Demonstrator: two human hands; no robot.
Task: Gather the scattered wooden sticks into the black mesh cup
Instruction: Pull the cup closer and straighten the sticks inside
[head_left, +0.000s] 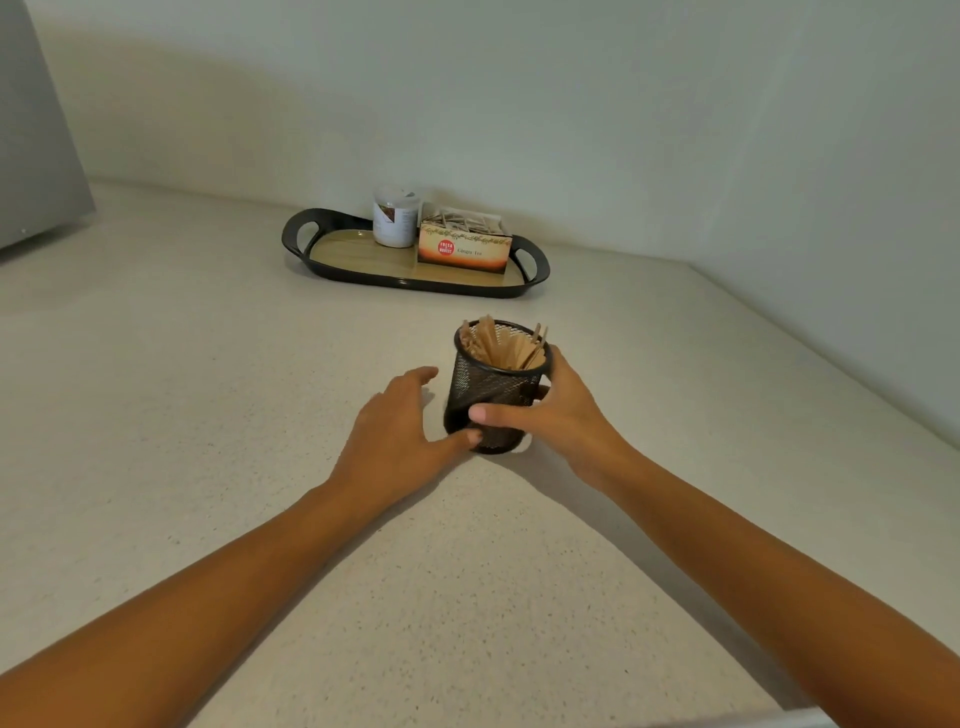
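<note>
Right hand (566, 415) grips the black mesh cup (493, 384) mid-frame, and the left hand (395, 426) lies open alongside. It looks light and stiff, and the wooden sticks (506, 348) sit loose inside, so hold the wall low.

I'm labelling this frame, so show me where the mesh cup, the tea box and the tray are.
mesh cup (493, 384): head view, on its front mesh wall.
tea box (464, 249): head view, on its printed front face.
tray (343, 249): head view, on its bare wooden floor, left part.
</note>
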